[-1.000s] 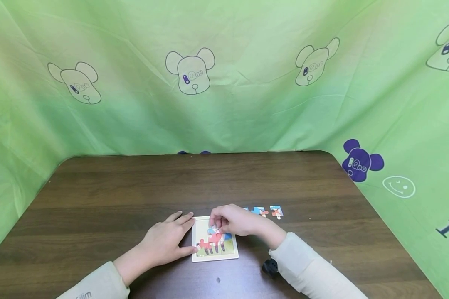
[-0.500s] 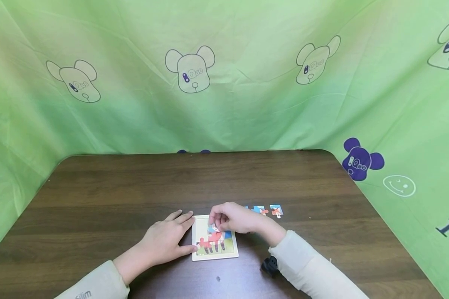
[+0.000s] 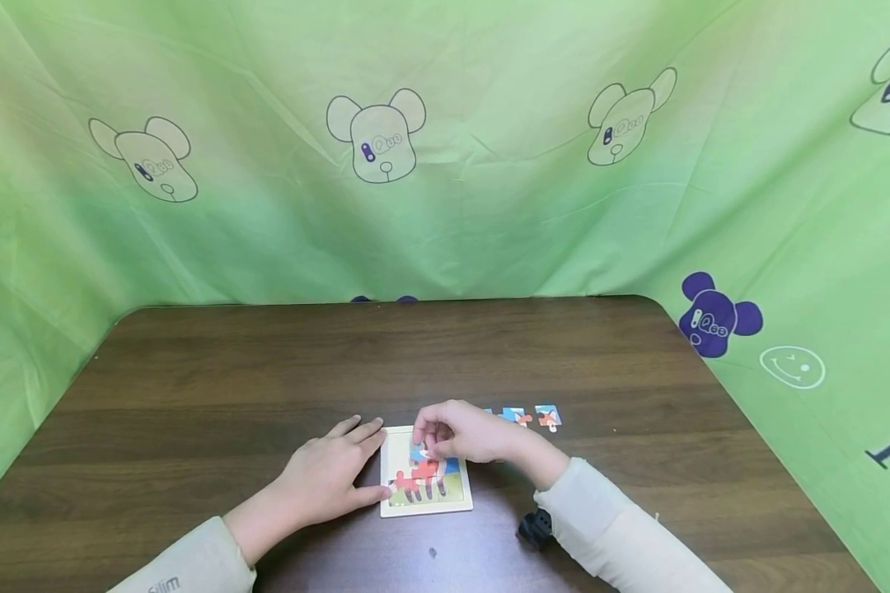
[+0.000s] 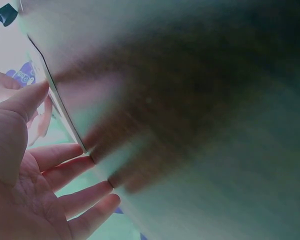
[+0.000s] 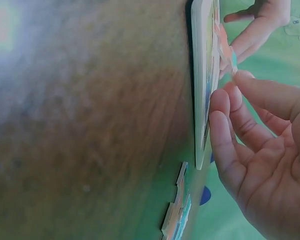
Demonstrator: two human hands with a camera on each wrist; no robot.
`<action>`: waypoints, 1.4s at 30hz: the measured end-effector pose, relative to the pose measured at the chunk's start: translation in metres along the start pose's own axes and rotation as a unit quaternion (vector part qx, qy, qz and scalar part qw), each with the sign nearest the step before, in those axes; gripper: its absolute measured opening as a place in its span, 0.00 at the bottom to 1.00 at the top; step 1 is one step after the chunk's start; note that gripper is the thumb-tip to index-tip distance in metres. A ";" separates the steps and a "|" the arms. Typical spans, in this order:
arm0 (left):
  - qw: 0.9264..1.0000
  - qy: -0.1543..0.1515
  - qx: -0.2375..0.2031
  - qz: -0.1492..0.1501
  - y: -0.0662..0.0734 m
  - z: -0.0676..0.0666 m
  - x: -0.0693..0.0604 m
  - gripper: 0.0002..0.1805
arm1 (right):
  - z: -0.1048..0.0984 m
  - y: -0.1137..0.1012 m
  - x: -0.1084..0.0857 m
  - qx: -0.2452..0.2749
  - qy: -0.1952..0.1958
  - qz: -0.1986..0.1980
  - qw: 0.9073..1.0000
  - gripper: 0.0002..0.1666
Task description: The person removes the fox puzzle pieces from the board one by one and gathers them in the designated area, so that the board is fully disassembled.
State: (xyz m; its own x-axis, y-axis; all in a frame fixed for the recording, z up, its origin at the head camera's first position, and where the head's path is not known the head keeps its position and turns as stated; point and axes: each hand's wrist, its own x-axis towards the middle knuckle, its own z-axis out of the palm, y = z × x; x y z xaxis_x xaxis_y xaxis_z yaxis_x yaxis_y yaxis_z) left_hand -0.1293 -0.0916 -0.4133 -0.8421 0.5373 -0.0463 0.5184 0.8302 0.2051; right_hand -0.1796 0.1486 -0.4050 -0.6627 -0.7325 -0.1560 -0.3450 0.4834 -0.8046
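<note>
A square puzzle tray [image 3: 427, 512] with a pale frame lies on the table in the head view, several red, green and blue pieces sitting in its lower part. Over its upper middle, my right hand [image 3: 463, 432] pinches a jigsaw piece [image 3: 419, 453] with blue and red on it between thumb and fingers. The right wrist view shows that piece tilted, its edge [image 5: 234, 59] at the thumb tip. My left hand [image 3: 330, 479] lies with fingers spread at the tray's left side, thumb and fingertips touching the frame. In the left wrist view its fingers [image 4: 70, 162] are fairly straight.
Loose jigsaw pieces lie behind and right of the tray, including a fox-face piece [image 3: 547, 417] and another piece [image 3: 517, 416]; my right hand partly covers others. A small black object [image 3: 536, 529] is by the right cuff. A green cloth [image 3: 489, 222] hangs beyond the brown table [image 3: 267, 362].
The pinched piece and the right fingertips have shifted very slightly left and away from the red pieces. My left hand stays at the frame.
</note>
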 end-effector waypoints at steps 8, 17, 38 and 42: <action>1.000 -0.006 -0.001 -0.005 0.001 0.000 0.001 0.42 | 0.000 0.000 -0.002 0.009 0.006 -0.004 1.000 0.09; 1.000 -0.001 0.004 -0.003 0.001 -0.001 0.002 0.42 | -0.003 0.002 -0.006 0.068 0.009 -0.002 0.998 0.08; 1.000 0.001 0.006 -0.003 0.001 -0.001 -0.001 0.41 | -0.014 0.009 -0.026 0.072 0.031 0.011 0.997 0.07; 1.000 0.003 0.005 0.000 0.001 0.000 -0.001 0.42 | -0.015 0.010 -0.031 0.075 0.032 0.027 0.996 0.08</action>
State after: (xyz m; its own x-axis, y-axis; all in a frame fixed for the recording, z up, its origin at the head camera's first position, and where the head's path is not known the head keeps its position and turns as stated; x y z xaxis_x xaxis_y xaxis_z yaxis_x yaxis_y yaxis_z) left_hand -0.1279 -0.0911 -0.4134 -0.8434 0.5359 -0.0397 0.5194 0.8319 0.1954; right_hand -0.1727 0.1835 -0.3992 -0.7203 -0.6729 -0.1685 -0.2075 0.4408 -0.8733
